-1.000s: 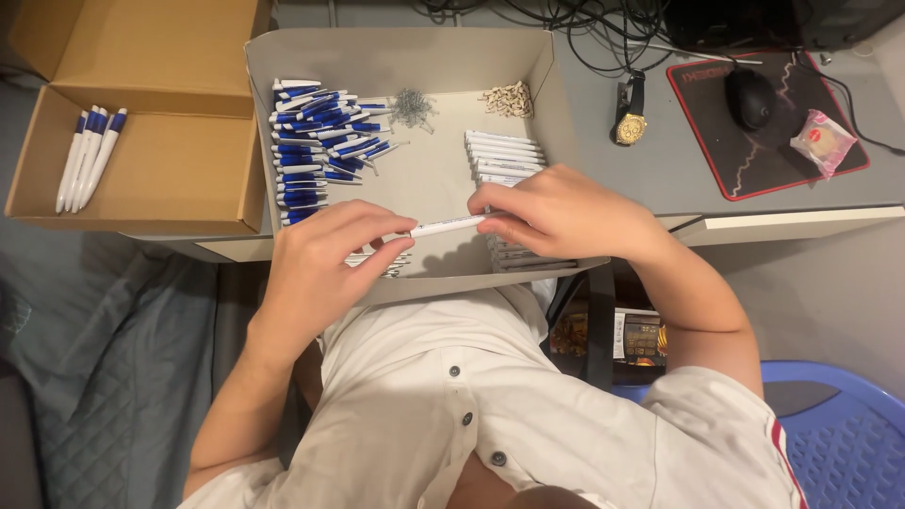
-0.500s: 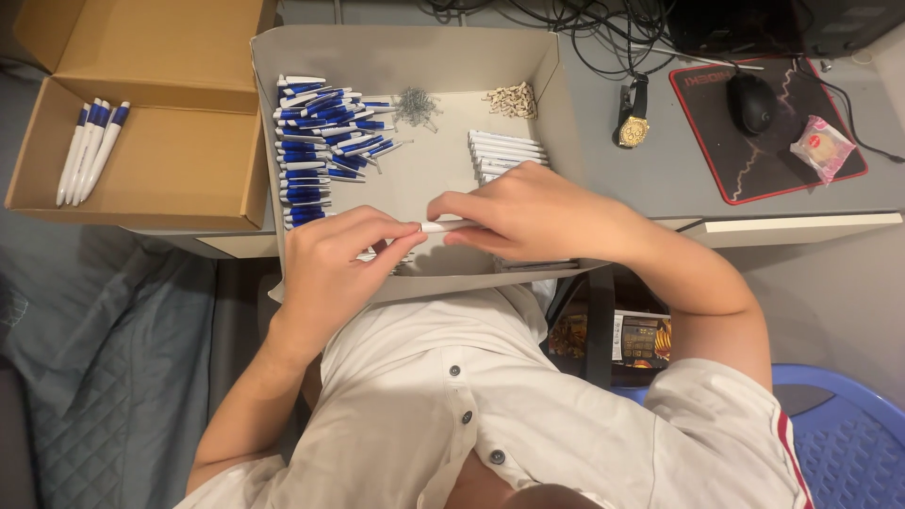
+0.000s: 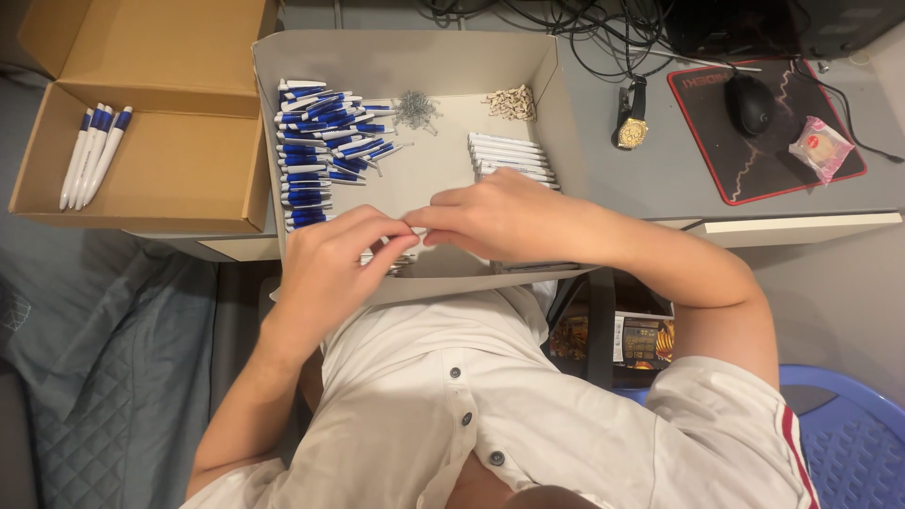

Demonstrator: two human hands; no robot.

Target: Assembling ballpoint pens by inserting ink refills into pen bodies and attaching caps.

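Two cardboard boxes (image 3: 160,193), four finished pens (image 3: 92,155), one wristwatch (image 3: 631,127).

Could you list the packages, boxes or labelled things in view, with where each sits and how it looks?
Brown cardboard box: far left, flaps open, holding a few white and blue pens.
Grey cardboard tray: centre, open-topped, holding pen parts; both hands work over its near edge.
Small wrapped snack: right, on the mouse mat, clear pink wrapper, round pale content.
Colourful printed packs: below the desk edge, partly hidden.
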